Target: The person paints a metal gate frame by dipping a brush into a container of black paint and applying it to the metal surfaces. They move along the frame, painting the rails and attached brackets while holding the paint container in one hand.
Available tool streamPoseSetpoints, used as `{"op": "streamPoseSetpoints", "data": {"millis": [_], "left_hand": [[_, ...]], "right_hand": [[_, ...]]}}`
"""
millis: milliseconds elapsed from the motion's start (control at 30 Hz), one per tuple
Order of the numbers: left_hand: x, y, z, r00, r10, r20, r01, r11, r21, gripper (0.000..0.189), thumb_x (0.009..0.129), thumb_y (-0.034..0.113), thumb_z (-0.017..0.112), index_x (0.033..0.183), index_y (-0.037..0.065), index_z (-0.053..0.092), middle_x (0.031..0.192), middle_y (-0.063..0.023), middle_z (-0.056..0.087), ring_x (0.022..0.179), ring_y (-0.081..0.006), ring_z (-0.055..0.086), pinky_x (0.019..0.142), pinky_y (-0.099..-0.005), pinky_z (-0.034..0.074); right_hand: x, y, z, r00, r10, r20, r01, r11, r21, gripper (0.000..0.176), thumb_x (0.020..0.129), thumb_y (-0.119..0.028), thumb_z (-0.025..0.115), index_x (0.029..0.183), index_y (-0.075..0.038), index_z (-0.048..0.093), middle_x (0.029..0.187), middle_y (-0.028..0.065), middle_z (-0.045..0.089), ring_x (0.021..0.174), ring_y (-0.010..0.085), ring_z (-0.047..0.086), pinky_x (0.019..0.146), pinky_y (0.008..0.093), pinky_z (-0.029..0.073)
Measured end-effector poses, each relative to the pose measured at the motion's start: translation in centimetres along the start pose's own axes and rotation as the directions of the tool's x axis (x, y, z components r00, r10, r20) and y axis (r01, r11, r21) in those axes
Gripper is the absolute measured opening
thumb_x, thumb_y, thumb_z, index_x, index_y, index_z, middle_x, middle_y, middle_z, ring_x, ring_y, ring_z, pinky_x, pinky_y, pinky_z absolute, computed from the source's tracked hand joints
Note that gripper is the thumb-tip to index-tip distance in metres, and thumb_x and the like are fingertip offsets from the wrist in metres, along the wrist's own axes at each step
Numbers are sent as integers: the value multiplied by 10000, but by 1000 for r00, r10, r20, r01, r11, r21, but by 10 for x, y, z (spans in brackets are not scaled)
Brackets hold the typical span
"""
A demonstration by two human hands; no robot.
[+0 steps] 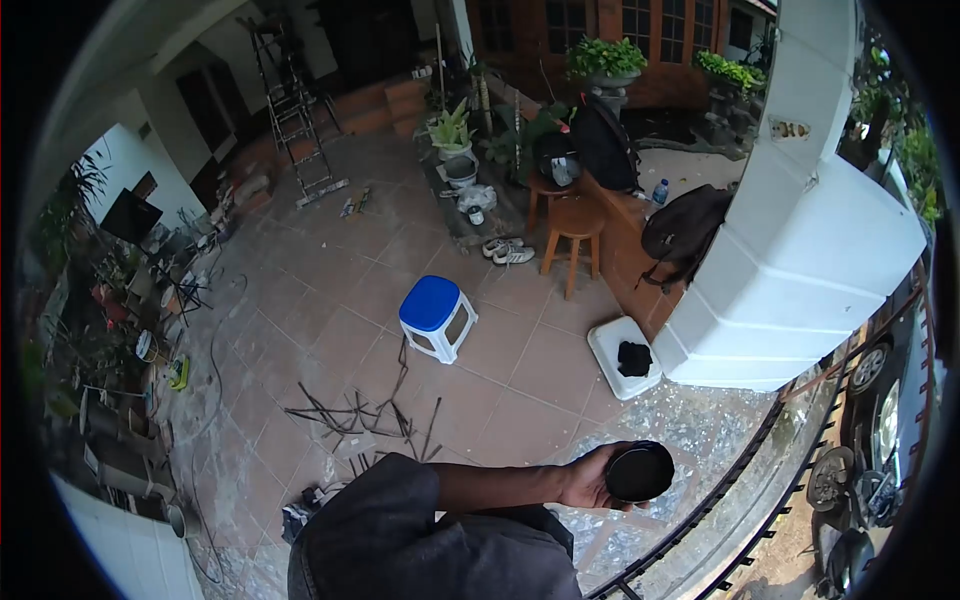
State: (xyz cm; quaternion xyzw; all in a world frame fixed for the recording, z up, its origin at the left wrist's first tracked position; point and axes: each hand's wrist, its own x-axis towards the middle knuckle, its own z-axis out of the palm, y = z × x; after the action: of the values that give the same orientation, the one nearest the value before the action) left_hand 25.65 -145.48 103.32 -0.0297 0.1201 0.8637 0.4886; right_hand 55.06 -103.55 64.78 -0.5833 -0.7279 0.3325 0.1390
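My left hand [588, 478] is closed around the side of a small round black container [640, 471], held out to the right at the end of my bent arm. The container's dark round face points up toward me, and I cannot make out what is inside it. Below it lies pale, stained floor. Close by, beyond the hand, stands a white plastic tub [608, 362] with a black cloth [634, 358] on it. My right hand is out of sight.
A blue-topped white stool [430, 303] stands ahead on the tiles. Thin dark rods [360, 415] lie scattered nearer me. A black metal railing [745, 460] curves along the right, beside a white pillar [775, 290]. Farther off are wooden stools [577, 217], shoes [508, 250] and a ladder [300, 130].
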Motion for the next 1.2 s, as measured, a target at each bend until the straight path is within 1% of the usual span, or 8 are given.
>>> {"op": "streamPoseSetpoints", "data": {"millis": [67,133,367,833,967,1067,1100,1200], "left_hand": [[-12,3,4,995,20,-95,-18,999,29,613,1012,538,332,1322,49,531,1185,-154,655,1027,-319,675,776,-382,602],[-25,4,7,990,60,-129,-59,998,12,604,1013,526,335,1326,47,530,1195,-158,654,1006,-330,682,767,-383,602],[-64,10,-17,967,240,-80,-243,970,-20,576,1018,502,350,1359,72,523,1262,-161,623,1084,-337,651,830,-397,594],[-205,51,-39,913,373,-163,-390,916,-89,605,1008,514,361,1391,63,491,1325,-167,585,1159,-372,609,877,-413,572],[-245,62,-47,876,440,-197,-461,884,-78,606,1002,521,365,1400,79,484,1337,-153,581,1173,-376,602,896,-431,563],[-272,65,-44,817,529,-230,-553,832,-53,565,1016,503,324,1373,110,517,1296,-115,618,1143,-341,629,896,-440,562],[-280,67,-42,797,559,-230,-582,812,-42,550,1023,494,303,1358,124,534,1273,-97,638,1126,-322,644,893,-439,564],[-299,73,-50,737,614,-282,-648,760,-41,548,1019,487,311,1353,116,538,1278,-114,633,1130,-324,640,923,-465,545]], "right_hand": [[74,29,42,992,-126,19,118,966,231,333,939,-243,529,1124,4,653,874,181,709,599,288,665,404,335,526],[-7,-164,-3,971,-175,161,130,958,257,445,968,-338,553,1287,-28,577,1030,183,679,544,246,653,397,290,513],[-31,-400,50,810,-527,257,271,725,634,442,980,-346,583,1304,-46,578,1041,173,673,559,211,653,397,248,475],[-175,-453,35,855,-378,355,59,751,658,498,948,-460,576,1357,-176,565,1172,150,649,754,232,663,604,314,505],[-252,-482,-11,769,-499,398,13,635,772,523,963,-268,607,1248,159,506,1139,297,619,856,388,688,704,420,642],[-256,-472,21,698,-595,398,108,638,763,505,1004,-266,516,1323,123,466,1191,322,588,875,378,695,653,371,639],[-251,-472,50,800,-435,412,51,734,677,505,942,-462,582,1343,-155,573,1147,141,643,806,242,633,708,324,501],[-283,-495,57,773,-407,487,3,770,638,473,956,-431,572,1339,-153,575,1184,137,652,826,232,634,708,316,496]]}}
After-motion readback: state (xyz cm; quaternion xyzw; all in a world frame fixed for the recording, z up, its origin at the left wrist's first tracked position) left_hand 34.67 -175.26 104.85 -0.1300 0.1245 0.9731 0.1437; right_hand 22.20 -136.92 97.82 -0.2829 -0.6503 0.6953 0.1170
